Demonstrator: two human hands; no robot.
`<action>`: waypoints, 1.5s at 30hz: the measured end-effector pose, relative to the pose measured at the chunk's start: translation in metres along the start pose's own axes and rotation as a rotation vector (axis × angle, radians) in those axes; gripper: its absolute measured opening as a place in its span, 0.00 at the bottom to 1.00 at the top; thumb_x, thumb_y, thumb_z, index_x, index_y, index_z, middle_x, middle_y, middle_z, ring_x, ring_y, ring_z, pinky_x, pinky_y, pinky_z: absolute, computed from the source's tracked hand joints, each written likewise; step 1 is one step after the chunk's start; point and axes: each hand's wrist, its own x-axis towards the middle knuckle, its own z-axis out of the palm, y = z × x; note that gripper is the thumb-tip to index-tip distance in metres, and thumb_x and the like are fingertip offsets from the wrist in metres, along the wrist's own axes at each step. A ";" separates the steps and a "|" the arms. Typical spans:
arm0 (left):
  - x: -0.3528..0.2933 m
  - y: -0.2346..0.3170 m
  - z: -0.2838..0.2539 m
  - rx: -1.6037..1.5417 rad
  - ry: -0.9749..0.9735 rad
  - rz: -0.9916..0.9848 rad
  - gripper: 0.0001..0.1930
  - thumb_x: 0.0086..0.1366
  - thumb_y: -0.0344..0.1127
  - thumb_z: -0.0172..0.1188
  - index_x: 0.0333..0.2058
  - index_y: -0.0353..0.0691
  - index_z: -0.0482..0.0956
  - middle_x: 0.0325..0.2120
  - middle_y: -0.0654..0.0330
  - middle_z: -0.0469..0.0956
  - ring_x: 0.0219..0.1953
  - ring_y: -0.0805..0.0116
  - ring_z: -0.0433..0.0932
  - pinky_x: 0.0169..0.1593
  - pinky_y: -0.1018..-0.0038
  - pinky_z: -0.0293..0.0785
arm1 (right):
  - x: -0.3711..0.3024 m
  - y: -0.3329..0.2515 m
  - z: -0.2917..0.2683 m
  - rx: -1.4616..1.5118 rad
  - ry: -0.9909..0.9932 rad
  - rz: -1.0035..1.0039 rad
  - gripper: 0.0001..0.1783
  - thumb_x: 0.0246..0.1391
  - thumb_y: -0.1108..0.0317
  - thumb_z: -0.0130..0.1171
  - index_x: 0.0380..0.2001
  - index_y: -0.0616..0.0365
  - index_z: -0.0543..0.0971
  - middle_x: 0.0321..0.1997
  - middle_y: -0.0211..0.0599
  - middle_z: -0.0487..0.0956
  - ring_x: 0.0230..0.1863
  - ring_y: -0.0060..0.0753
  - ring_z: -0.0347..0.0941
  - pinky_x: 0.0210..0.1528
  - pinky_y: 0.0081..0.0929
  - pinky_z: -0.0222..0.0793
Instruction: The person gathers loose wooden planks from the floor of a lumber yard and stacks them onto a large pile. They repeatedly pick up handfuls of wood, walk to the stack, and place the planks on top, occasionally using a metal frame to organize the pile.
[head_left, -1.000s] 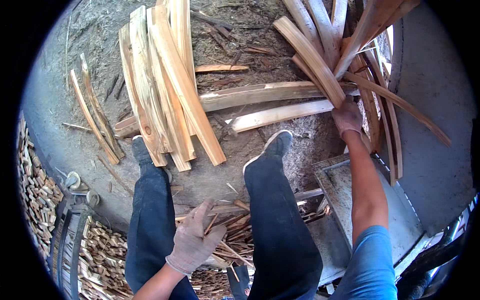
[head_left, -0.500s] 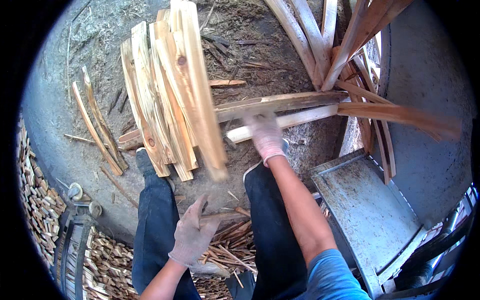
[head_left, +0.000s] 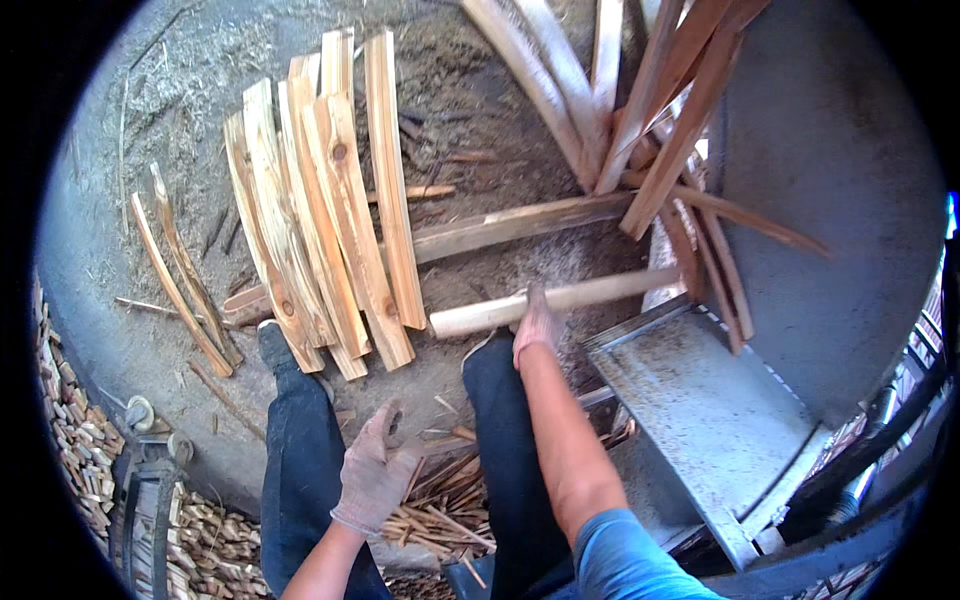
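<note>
Right of the planks, the right hand has its grip clamped on a slat, whose left end sits just beside them. On the planks' near side, the left hand holds its grip apart.

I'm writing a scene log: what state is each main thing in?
Left hand: gloved, open
Right hand: gloved, closed around the pale plank
Pale plank: gripped, slanting up to the right
Row of planks: side by side, lying across the beam
Beam: beneath the row
Upper-right planks: crisscrossed
Offcuts: loosely heaped
Metal stand: top stained
</note>
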 end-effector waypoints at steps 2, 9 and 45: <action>0.003 -0.011 -0.001 0.000 0.021 -0.013 0.34 0.60 0.39 0.65 0.64 0.34 0.68 0.55 0.44 0.77 0.58 0.48 0.77 0.63 0.62 0.71 | -0.028 -0.011 -0.023 -0.084 -0.001 -0.130 0.52 0.52 0.57 0.69 0.70 0.75 0.56 0.68 0.59 0.69 0.65 0.48 0.70 0.67 0.35 0.64; 0.018 -0.005 -0.020 -0.066 0.130 -0.045 0.35 0.63 0.43 0.63 0.66 0.34 0.66 0.61 0.44 0.73 0.63 0.48 0.73 0.65 0.61 0.68 | -0.138 -0.032 -0.019 -0.690 -0.349 -0.615 0.35 0.49 0.52 0.68 0.53 0.65 0.71 0.45 0.62 0.81 0.48 0.63 0.79 0.54 0.47 0.72; 0.058 0.037 0.039 -0.154 0.134 -0.169 0.34 0.60 0.35 0.66 0.64 0.31 0.69 0.56 0.44 0.77 0.58 0.56 0.77 0.62 0.66 0.71 | 0.059 -0.311 0.053 -0.537 -0.441 -0.759 0.46 0.52 0.48 0.70 0.65 0.68 0.65 0.60 0.61 0.75 0.58 0.55 0.76 0.62 0.39 0.70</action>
